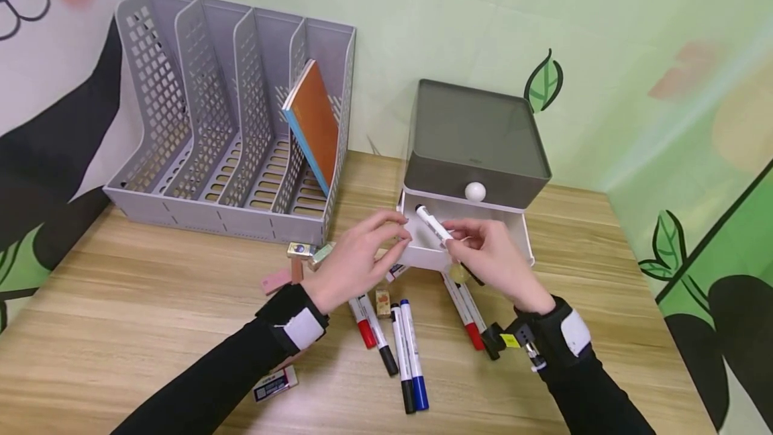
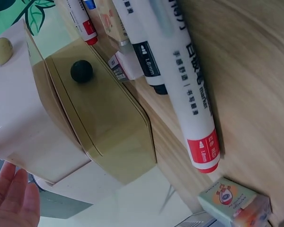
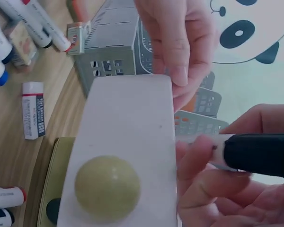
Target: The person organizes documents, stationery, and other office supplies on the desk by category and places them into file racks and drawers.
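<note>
My right hand (image 1: 492, 257) pinches a whiteboard marker (image 1: 431, 223) between thumb and fingers, its white end slanting over the pulled-out white drawer (image 1: 429, 259). The marker's black cap (image 3: 260, 155) shows in the right wrist view. My left hand (image 1: 356, 257) is at the drawer's front left corner, fingers loosely bent. Its thumb overlaps the corner in the right wrist view, and the hand (image 2: 14, 198) shows beside the drawer in the left wrist view. A round yellowish knob (image 3: 108, 188) sits on the drawer front.
The drawer unit (image 1: 477, 126) has a grey top; beneath the white drawer is an olive drawer (image 2: 109, 113). A grey file rack (image 1: 278, 220) holds an orange-covered book (image 1: 317, 126). Several markers (image 1: 404, 354) and boxed erasers (image 1: 274, 384) lie on the wooden table (image 1: 604, 354).
</note>
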Tool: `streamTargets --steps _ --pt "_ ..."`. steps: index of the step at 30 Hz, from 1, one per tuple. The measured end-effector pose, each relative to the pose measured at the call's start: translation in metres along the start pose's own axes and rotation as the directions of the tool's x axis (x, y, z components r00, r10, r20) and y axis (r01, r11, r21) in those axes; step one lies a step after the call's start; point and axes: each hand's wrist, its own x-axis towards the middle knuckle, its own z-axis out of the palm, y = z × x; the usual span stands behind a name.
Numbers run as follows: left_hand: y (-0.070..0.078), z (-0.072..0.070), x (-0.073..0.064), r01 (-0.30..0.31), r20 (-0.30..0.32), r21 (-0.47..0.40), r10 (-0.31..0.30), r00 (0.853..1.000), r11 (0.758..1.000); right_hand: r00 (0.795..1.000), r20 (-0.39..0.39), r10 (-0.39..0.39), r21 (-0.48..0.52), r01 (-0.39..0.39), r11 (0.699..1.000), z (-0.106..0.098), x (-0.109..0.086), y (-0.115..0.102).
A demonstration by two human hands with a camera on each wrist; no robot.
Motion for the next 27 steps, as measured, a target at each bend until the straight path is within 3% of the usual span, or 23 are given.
streamTargets --steps 8,22,27 --pt "-0.001 0.001 -0.001 -0.003 0.005 0.001 0.003 1.0 1.0 0.997 -0.003 0.081 -0.048 -0.081 0.996 0.0 0.014 -0.001" --pt "-0.002 0.001 -0.001 -0.012 0.011 0.012 0.012 1.0 1.0 0.999 -0.021 0.042 -0.161 -0.045 0.986 0.018 0.039 0.001" --pt "-0.003 0.001 -0.001 0.009 -0.034 -0.061 -0.011 0.999 0.998 0.999 -0.006 0.049 -0.141 -0.05 0.989 0.022 0.044 -0.001"
